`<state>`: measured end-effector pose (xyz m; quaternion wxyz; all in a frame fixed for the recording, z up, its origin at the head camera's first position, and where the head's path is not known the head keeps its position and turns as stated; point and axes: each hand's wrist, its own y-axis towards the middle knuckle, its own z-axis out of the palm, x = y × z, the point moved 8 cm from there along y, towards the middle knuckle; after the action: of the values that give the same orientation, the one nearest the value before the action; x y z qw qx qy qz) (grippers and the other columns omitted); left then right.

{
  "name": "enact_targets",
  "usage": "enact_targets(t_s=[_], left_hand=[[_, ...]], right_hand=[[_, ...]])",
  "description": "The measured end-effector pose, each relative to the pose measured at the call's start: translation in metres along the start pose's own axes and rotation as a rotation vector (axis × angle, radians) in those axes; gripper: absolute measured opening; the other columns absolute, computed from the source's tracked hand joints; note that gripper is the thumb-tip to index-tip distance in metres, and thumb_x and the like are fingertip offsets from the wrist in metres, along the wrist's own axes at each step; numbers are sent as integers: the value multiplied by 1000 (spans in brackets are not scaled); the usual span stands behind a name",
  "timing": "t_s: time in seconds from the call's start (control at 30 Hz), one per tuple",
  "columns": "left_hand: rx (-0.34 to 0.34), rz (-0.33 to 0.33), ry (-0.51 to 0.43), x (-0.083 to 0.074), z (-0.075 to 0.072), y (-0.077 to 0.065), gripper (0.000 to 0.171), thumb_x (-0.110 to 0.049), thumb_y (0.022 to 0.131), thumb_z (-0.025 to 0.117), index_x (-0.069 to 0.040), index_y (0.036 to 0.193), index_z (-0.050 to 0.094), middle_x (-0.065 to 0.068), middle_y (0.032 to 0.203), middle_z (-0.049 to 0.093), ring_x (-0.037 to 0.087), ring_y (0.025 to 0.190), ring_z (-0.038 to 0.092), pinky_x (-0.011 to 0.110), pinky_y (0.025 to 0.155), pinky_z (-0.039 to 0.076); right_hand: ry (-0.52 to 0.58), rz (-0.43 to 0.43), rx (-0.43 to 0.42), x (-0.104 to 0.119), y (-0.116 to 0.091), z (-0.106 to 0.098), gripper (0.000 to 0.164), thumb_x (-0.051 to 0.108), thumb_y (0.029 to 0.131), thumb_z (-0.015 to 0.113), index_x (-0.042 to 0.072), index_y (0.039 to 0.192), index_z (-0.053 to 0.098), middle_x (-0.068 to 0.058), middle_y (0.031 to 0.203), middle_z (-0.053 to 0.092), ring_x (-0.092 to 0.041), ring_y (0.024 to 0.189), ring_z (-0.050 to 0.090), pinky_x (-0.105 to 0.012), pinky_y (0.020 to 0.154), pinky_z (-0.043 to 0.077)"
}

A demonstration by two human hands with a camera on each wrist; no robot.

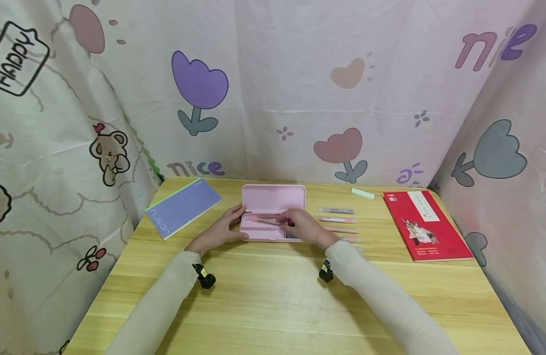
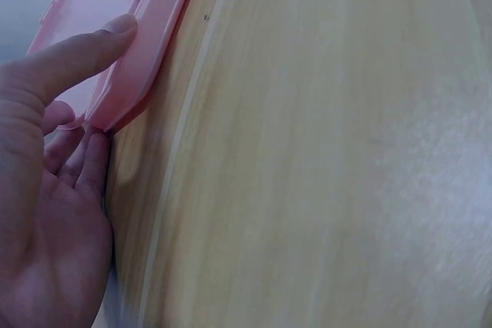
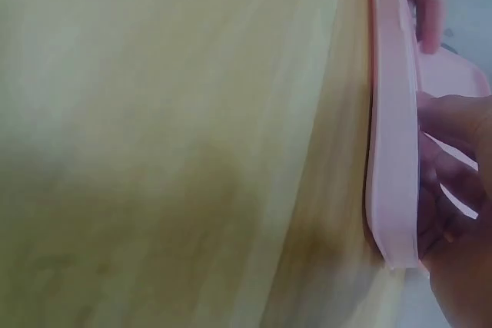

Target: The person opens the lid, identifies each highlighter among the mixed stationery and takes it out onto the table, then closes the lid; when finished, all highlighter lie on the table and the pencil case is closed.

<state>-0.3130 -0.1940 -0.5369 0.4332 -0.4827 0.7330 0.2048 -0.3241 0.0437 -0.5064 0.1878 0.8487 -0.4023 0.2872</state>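
A pink pencil case (image 1: 273,198) stands on the table with its lid raised. My left hand (image 1: 219,230) holds its left end, the thumb (image 2: 100,48) against the front wall and the other fingers round the corner. My right hand (image 1: 305,227) reaches into the case from the right. Its fingertips pinch a pinkish pen (image 1: 266,221) that lies lengthwise over the tray. In the right wrist view the right fingers (image 3: 453,178) dip behind the case's front wall (image 3: 393,151), and the pen is hidden there.
Right of the case several pens, among them a grey one (image 1: 336,211), lie in a column, partly behind my right wrist. A pale green eraser-like block (image 1: 363,194) lies behind them. A red book (image 1: 425,224) is at right, a blue notebook (image 1: 184,208) at left.
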Motion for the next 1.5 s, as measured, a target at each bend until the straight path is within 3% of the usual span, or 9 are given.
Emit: enact_targets(t_s=[0.27, 0.5, 0.83, 1.2, 1.5], left_hand=[[-1, 6, -1, 0, -1, 0, 109, -37, 94, 88, -17, 176, 19, 5, 186, 5, 35, 167, 27, 58, 137, 13], [1, 8, 2, 0, 0, 0, 110, -38, 94, 88, -17, 176, 18, 5, 186, 5, 35, 167, 27, 60, 137, 13], [-2, 1, -23, 1, 0, 0, 110, -38, 93, 88, -18, 176, 18, 5, 186, 5, 35, 168, 23, 61, 137, 11], [-4, 5, -4, 0, 0, 0, 110, -38, 93, 88, -18, 176, 18, 5, 186, 5, 35, 167, 25, 59, 137, 13], [-1, 0, 5, 0, 0, 0, 110, -39, 93, 88, -17, 176, 18, 5, 186, 5, 36, 168, 24, 60, 137, 13]], right_hand=[[-41, -9, 40, 9, 5, 4, 20, 6, 104, 73, 1, 122, 80, -7, 104, 78, -13, 89, 64, -30, 83, 59], [-102, -50, 100, 19, 9, 5, 19, -1, 103, 69, -2, 118, 81, -13, 109, 82, -24, 101, 73, -41, 96, 62], [-117, -15, 94, 16, 10, 7, 14, -1, 104, 68, 0, 116, 75, -10, 107, 74, -19, 97, 65, -35, 91, 60], [-5, 52, -92, 5, 0, -22, 14, 8, 106, 69, 6, 118, 77, -7, 110, 74, -16, 92, 63, -33, 84, 57], [95, 95, -196, -13, -44, -63, 18, 9, 106, 71, 11, 122, 77, -6, 119, 73, -18, 96, 60, -30, 79, 51]])
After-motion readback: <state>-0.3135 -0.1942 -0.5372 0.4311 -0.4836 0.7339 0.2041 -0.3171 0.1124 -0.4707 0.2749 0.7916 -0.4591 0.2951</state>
